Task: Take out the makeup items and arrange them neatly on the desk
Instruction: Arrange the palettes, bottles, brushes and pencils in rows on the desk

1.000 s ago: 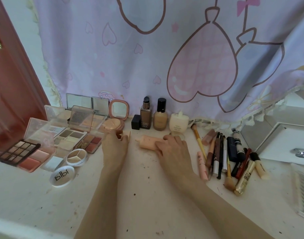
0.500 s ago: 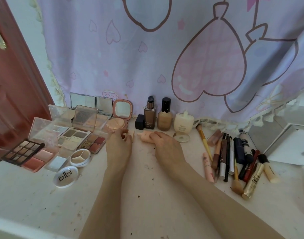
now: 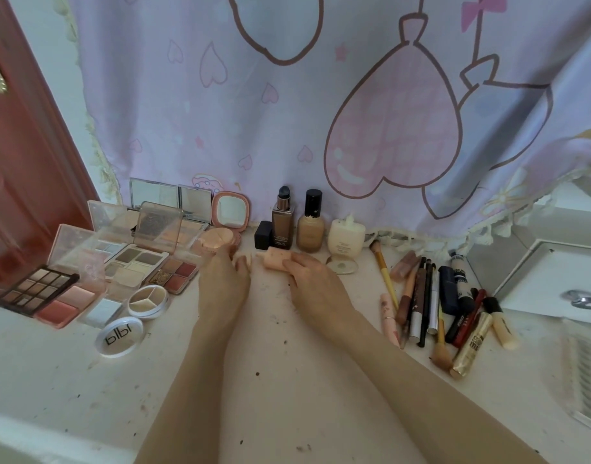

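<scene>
Placing step, judging by the layout. Right hand (image 3: 316,283) pinching peach tube (image 3: 276,262) lying at 12 o'clock on desk (image 3: 270,396), just in front of bottles (image 3: 296,226). Left hand (image 3: 224,279) curled beside puff (image 3: 217,244) at 11; grip on anything: cannot tell. Next: probably setting tube straight alongside bottles, clear of palettes (image 3: 147,262) at 10.

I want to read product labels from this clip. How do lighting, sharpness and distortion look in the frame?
Head view: soft, even daylight through the curtain, with no hard shadows or glare on the desk. Wide-angle bending stretches the edges. Detail is slightly soft: large lettering on the round white lid shows, but print on the foundation bottles is too small to read.
</scene>
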A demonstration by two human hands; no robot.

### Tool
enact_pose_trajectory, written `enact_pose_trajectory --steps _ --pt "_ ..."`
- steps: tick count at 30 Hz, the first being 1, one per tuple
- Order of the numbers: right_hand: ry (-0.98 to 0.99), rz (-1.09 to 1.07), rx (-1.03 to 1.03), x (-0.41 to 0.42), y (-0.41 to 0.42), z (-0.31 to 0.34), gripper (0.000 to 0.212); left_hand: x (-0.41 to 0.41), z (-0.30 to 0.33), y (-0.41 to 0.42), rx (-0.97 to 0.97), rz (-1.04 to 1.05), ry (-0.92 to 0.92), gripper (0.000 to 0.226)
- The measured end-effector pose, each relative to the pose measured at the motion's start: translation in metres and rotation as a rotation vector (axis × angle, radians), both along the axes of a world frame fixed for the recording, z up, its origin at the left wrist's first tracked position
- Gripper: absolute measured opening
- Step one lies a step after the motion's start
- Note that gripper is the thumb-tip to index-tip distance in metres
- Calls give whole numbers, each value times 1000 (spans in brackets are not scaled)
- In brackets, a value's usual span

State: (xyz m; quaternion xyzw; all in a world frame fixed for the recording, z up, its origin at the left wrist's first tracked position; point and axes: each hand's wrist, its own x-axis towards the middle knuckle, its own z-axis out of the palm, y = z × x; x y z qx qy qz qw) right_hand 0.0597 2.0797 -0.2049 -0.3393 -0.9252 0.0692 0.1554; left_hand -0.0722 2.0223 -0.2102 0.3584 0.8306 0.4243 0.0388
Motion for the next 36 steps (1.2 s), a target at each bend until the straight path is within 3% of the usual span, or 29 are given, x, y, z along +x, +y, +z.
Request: enact_pose_trajectory --steps 5,8,12,15,18,22,28,32,36 --pt "156 10 69 45 -14 15 34 19 13 -2 153 -9 208 30" --pt "189 -43 108 82 -16 21 27 48 12 -5 170 -219 228 28" --pt "33 -276 98 122 -16 19 32 85 -5 -15 34 -514 321 32" --pt "-46 -389 75 136 -20 8 46 100 -16 -14 -201 -665 431 44" --pt "-91 -419 80 139 -25 -1 55 104 -23 -13 -390 -703 529 47" --pt "-52 -436 153 135 -28 -5 43 104 -24 -16 -394 -691 530 47" --pt "-32 -452 185 132 -24 -8 33 102 -22 -19 -218 -686 422 50" --pt "351 -295 175 136 -25 -2 17 102 -17 -25 22 -766 209 57" --pt "534 -87 -116 145 -31 6 10 106 -8 -28 202 -808 111 59"
